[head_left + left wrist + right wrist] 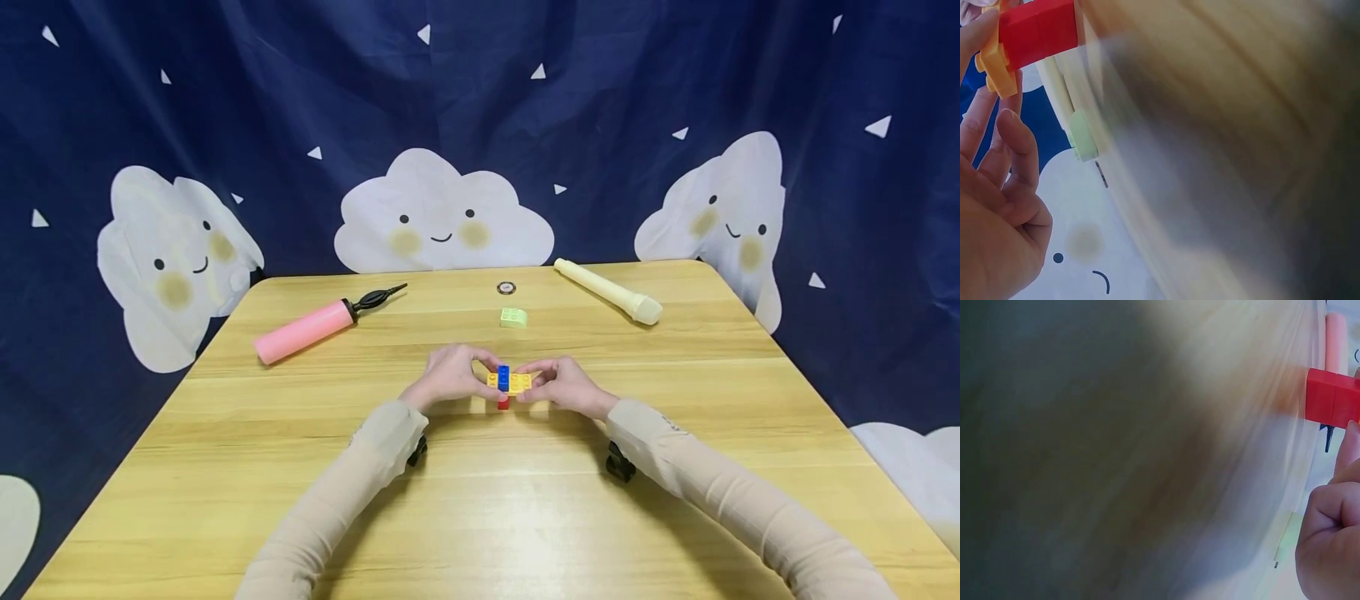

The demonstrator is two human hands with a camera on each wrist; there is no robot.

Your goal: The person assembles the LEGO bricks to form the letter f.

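Observation:
Near the middle of the table, several toy building bricks are joined in a stack. A yellow brick (520,382) lies crosswise, with a blue brick (503,377) on top and red bricks (1038,31) beneath it. From one side my left hand (455,375) pinches the yellow brick close to the blue one, between thumb and fingers. On the other side my right hand (567,385) holds the yellow brick's right end. The red part (1329,397) stands upright at the table surface; whether it touches the wood I cannot tell.
Behind the stack sit a pale green brick (513,317) and a small round dark-rimmed disc (506,287). A pink hand pump (303,332) lies at the back left, a cream toy microphone (607,292) at the back right. A dark blue cloud-print curtain (480,100) hangs behind the table (480,517).

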